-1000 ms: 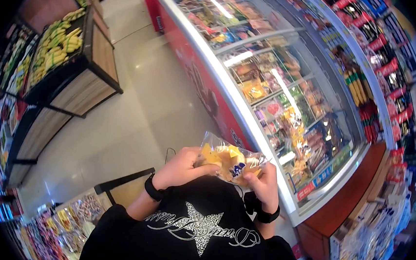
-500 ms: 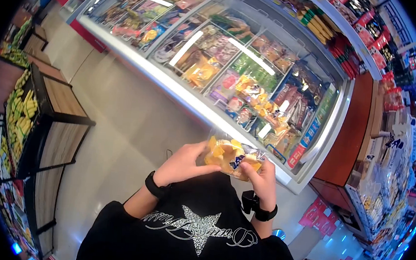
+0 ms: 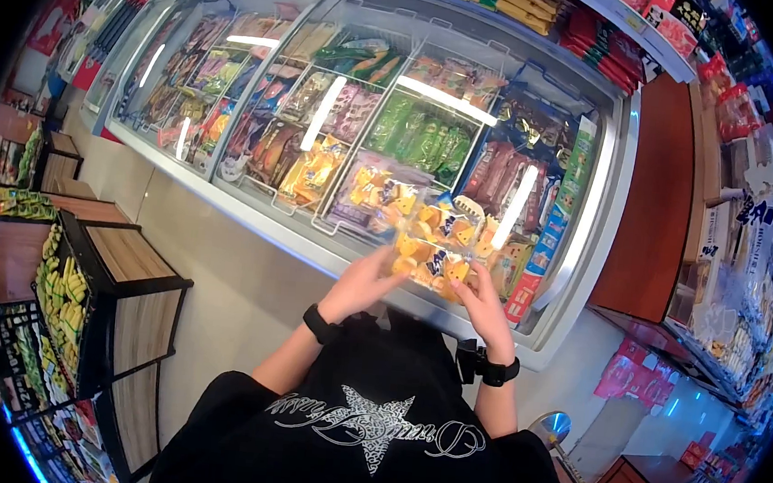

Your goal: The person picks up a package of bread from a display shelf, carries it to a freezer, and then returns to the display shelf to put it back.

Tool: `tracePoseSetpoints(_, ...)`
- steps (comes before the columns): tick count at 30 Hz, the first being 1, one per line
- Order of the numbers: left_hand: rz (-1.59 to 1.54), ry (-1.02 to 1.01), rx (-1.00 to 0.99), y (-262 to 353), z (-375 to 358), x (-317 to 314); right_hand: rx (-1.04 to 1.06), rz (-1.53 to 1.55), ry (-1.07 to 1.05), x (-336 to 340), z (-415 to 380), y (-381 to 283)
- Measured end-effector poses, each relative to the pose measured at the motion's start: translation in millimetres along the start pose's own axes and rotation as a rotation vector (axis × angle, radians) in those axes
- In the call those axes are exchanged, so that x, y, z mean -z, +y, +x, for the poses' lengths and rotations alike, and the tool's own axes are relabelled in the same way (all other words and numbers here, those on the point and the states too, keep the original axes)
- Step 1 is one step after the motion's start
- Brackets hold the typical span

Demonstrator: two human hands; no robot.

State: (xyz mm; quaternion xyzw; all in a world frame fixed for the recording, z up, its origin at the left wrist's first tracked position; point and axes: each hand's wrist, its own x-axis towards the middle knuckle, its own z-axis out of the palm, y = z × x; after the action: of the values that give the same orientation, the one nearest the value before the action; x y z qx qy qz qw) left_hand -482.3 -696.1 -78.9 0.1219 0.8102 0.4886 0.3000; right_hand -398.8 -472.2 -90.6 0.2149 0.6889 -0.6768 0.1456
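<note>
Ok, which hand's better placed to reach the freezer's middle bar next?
Probably your left hand: it's at the left end of the packet, nearer the middle bar. Your right hand could hold the other end.

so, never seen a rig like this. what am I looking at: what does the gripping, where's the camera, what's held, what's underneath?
No machine here: a person works with two bare hands, a black band on each wrist. The view comes from one camera worn on the head, looking forward and down, so the dark shirt at the bottom is the wearer's own.

The left hand and right hand hold a clear packet between them, with yellow pieces and blue print showing.

Beyond them is a chest freezer with a glass top. Through the glass you can see sorted packs, such as green packs near the middle. Off to the left, bananas sit on a stand.
</note>
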Motion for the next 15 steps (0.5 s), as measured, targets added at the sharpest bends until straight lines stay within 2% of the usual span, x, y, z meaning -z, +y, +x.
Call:
tracePoseSetpoints(7, 0.155, 0.07, -0.014, -8, 48, -17, -0.001, 0.094, 0.056, 15, 26, 0)
tracePoseSetpoints(11, 0.093, 0.032, -0.018, -5, 66, -16, -0.032, 0.157, 0.097, 16, 38, 1)
tracePoseSetpoints(13, -0.04, 0.06, -0.074, -11, 71, -17, 0.111, 0.236, 0.128, 12, 49, 19)
tracePoseSetpoints(15, -0.028, 0.032, -0.062, -5, 66, -11, 0.125, 0.204, 0.15, 8, 51, 25)
